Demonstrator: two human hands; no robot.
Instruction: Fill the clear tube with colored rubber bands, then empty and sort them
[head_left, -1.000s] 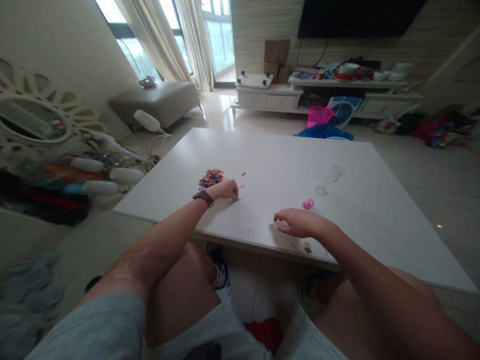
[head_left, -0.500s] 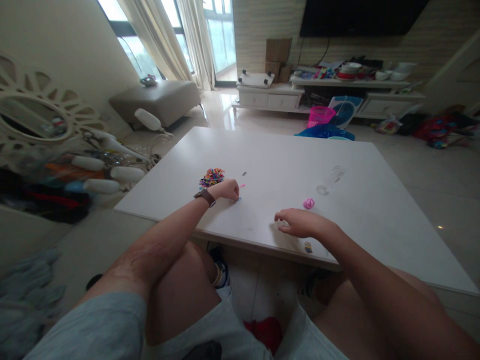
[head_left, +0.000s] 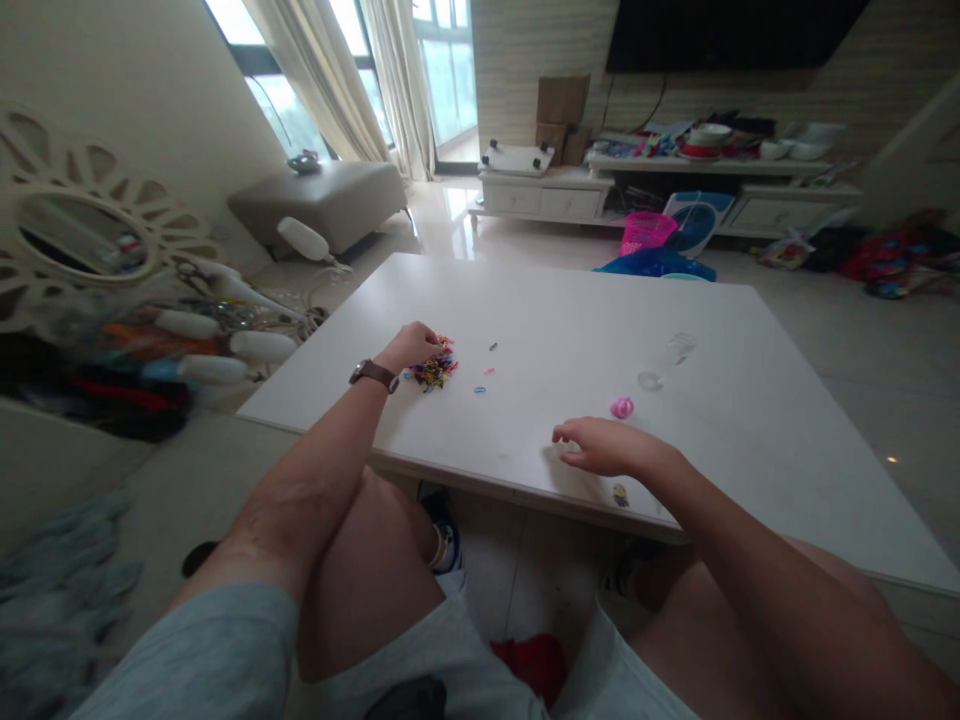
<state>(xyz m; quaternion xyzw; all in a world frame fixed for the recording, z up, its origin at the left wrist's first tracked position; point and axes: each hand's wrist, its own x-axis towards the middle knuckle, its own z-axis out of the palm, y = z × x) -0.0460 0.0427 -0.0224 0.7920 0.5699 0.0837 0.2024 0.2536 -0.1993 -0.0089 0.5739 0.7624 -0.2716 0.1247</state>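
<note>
Fingers (head_left: 434,347) of the left hand (head_left: 409,346) curl at the pile of small multicoloured pieces (head_left: 433,376) on the white table (head_left: 555,310); whether they grip any, I cannot tell. The right hand (head_left: 600,446), loosely parted, shows nothing held. Pieces look light, best pinched by an edge.

Cream curtains (head_left: 319,85) beside bright window (head_left: 451,80); grey ottoman (head_left: 322,200); glossy floor (head_left: 444,228).

multicoloured pile (head_left: 433,375) — white tabletop (head_left: 570,320)

Daylight streams from the window (head_left: 354,25) at eleven o'clock, glare streaking the floor (head_left: 461,213) at twelve! Dim room, soft shadows, edges stretched, grey cloth (head_left: 60,590) at eight blurred.
</note>
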